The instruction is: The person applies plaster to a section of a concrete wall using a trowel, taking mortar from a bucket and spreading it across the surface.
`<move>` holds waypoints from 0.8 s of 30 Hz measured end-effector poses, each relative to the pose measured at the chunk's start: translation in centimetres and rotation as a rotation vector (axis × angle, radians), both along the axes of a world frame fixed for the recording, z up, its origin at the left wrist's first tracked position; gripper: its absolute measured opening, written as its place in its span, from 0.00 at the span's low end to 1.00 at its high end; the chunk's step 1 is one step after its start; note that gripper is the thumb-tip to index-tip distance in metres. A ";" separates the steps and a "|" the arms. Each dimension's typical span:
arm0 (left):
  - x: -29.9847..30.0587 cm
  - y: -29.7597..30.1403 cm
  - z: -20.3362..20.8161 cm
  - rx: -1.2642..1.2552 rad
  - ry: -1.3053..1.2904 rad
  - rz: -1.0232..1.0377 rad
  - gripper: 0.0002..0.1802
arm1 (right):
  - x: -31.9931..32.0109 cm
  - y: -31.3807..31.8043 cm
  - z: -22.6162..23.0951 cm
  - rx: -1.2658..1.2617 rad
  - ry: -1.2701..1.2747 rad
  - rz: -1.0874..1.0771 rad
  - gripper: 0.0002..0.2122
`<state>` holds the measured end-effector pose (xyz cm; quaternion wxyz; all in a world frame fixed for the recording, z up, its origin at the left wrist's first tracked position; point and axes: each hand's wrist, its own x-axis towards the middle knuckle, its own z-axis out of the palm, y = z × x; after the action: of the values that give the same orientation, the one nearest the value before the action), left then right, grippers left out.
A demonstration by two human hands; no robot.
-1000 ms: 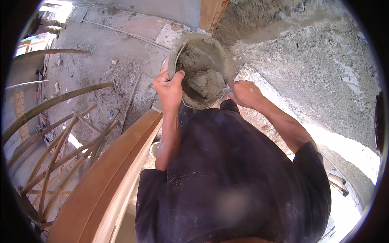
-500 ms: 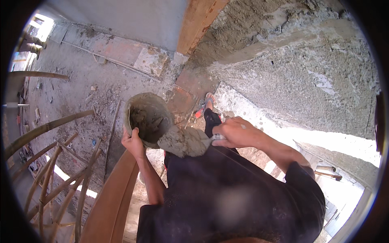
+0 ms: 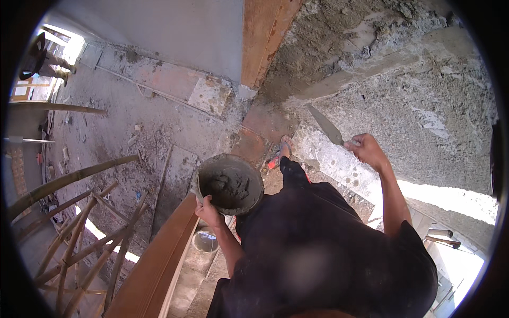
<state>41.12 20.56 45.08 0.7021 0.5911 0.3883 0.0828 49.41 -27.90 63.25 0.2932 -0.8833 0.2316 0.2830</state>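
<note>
Grey wet mortar [image 3: 227, 188] lay in a round, grey, cement-crusted bucket [image 3: 254, 183] at the wearer's 10 o'clock, taking the chest as the dial's centre and straight ahead as 12. The batch was not used up: a lumpy, uneven mass covered the bottom, with much of the inner wall bare of it apart from a dried-looking film. The left hand [image 3: 210, 213] gripped the near-left rim, thumb hooked over the edge and the other fingers mostly hidden outside.

At 9 o'clock, below the bucket, stood a pale round container [image 3: 205, 241]; its inside looked shiny, perhaps with liquid, though this was hard to tell. A long brown wooden board [image 3: 154, 259] ran beside it.

At 1 o'clock the right hand [image 3: 368, 151] was clenched around the handle of a pointed grey metal trowel [image 3: 327, 127], whose blade showed no heaped load and aimed towards 11. Whether its tip touched anything was unclear.

Beyond, from 12 to 2 o'clock, spread a rough grey cement surface [image 3: 403, 122]. A smoother band crossed it, while its upper area looked coarse and lumpy, so the coating seemed partway, with uneven patches unfinished.
</note>
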 end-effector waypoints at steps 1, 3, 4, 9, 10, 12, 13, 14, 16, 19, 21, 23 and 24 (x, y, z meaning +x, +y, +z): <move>1.2 -1.5 0.7 -0.021 -0.020 -0.023 0.15 | -2.8 -0.4 -2.2 -0.077 -0.112 -0.009 0.14; 2.4 -1.5 1.1 -0.030 -0.043 -0.114 0.12 | -6.7 1.1 -4.8 -0.117 -0.288 -0.066 0.13; 3.1 -1.2 0.5 -0.042 -0.054 -0.157 0.11 | -6.8 2.6 -5.2 -0.101 -0.363 -0.088 0.12; 6.0 0.9 0.2 0.036 -0.156 -0.328 0.13 | -5.8 5.4 -11.9 0.099 -0.356 -0.227 0.15; 6.7 0.8 1.1 0.034 -0.157 -0.331 0.14 | -4.5 5.0 -13.9 0.057 -0.336 -0.168 0.16; 7.1 0.5 3.7 0.041 -0.125 -0.337 0.15 | -2.3 4.5 -17.9 -0.004 -0.386 -0.104 0.15; 7.0 0.1 4.7 0.078 -0.090 -0.338 0.16 | -0.4 4.2 -19.8 -0.033 -0.415 -0.060 0.14; 7.2 -0.3 5.6 0.120 -0.063 -0.343 0.17 | 1.7 4.1 -21.9 -0.006 -0.518 -0.060 0.15; 7.3 -1.8 6.7 0.158 -0.055 -0.259 0.16 | 6.0 5.3 -26.3 0.050 -0.723 -0.086 0.15; 5.7 -1.1 3.5 0.136 0.011 -0.226 0.16 | 12.5 6.6 -32.8 0.035 -0.568 -0.181 0.17; 3.6 -0.9 1.8 0.191 0.111 -0.226 0.16 | 12.6 6.4 -35.1 -0.008 -0.432 -0.155 0.17; 2.9 -2.9 1.2 0.129 0.121 -0.154 0.16 | 13.3 5.1 -34.8 -0.082 -0.395 -0.126 0.16; 3.0 -3.1 1.0 0.087 0.153 -0.141 0.16 | 13.1 4.1 -34.5 -0.126 -0.409 -0.123 0.15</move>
<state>44.12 17.44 46.07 0.6481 0.6516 0.3941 0.0047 62.48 -23.75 28.77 0.2950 -0.9231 0.2381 0.0644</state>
